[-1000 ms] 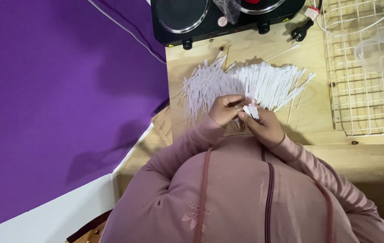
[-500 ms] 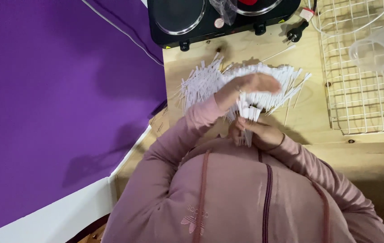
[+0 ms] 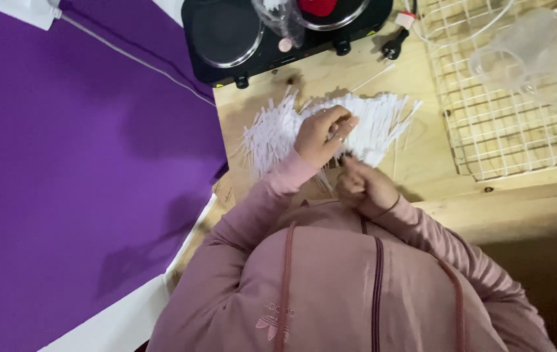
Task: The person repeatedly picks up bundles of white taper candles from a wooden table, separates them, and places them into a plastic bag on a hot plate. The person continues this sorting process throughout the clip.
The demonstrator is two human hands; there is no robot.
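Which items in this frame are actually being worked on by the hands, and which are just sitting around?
In use:
- pile of thin white strips on the wooden table
- left hand, resting on the pile
- right hand, closed at the pile's near edge; what it holds is unclear

Lying about:
- black double hotplate
- wire rack
- clear plastic jug
- purple cloth

A craft workshop: bare wooden workbench (image 3: 422,163), black hotplate (image 3: 272,39), wire rack (image 3: 520,130), purple backdrop (image 3: 63,163).
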